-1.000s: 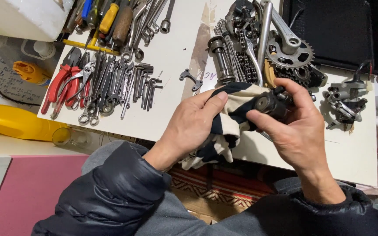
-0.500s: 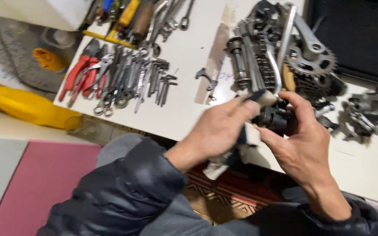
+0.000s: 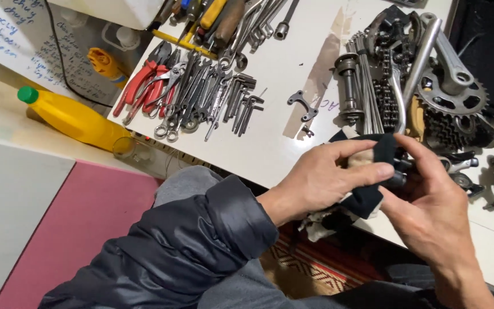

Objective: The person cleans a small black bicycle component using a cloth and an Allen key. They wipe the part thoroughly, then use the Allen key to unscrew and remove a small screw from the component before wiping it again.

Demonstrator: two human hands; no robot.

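Together our two hands, left hand (image 3: 321,183) and right hand (image 3: 430,212), close their fingers on one dark rag (image 3: 373,171) above the white counter (image 3: 281,131) edge; the small metal part (image 3: 398,171) inside stays mostly hidden. One yellow bottle (image 3: 72,117) lies left.

Single head view, looking steeply down, close over white table (image 3: 293,97) edge.
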